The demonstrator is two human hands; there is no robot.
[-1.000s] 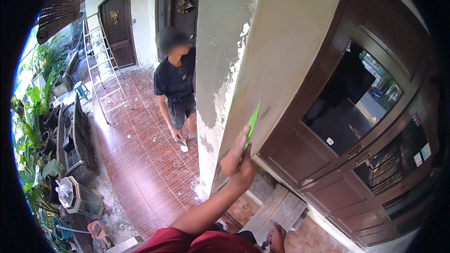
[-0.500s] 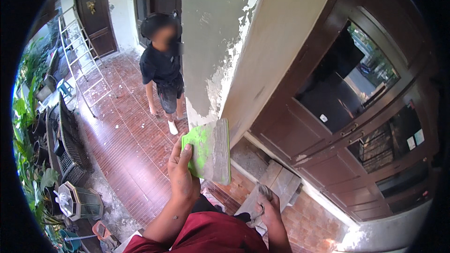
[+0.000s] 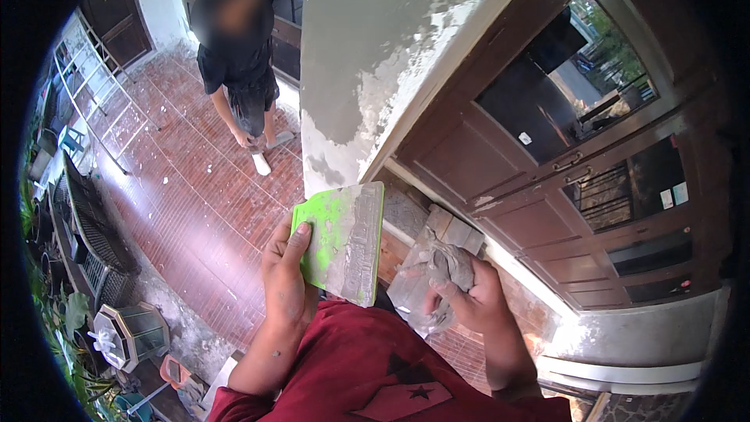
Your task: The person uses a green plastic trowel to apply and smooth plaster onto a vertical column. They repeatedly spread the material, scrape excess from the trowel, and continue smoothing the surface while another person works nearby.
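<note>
My left hand grips a flat green plastic spreader, thumb on its face and fingers behind. Wet grey plaster covers much of the blade, thickest along the right side. To its right, my right hand is closed on a clear plastic bag smeared with grey paste; the fingers are coated too, and part of the grip is hidden. Just beyond the spreader rises a wall corner, its upper face coated in grey plaster with a ragged, pale, flaking edge.
A co-worker in dark clothes stands at the far left beside the wall, one arm raised. A metal ladder, a wicker chair and a glass lantern line the left. Brown double doors stand right, with planks below.
My right hand has come up and farther into view with the bag. The spreader has shifted slightly left and up. The view has tilted, and the co-worker has raised an arm.
</note>
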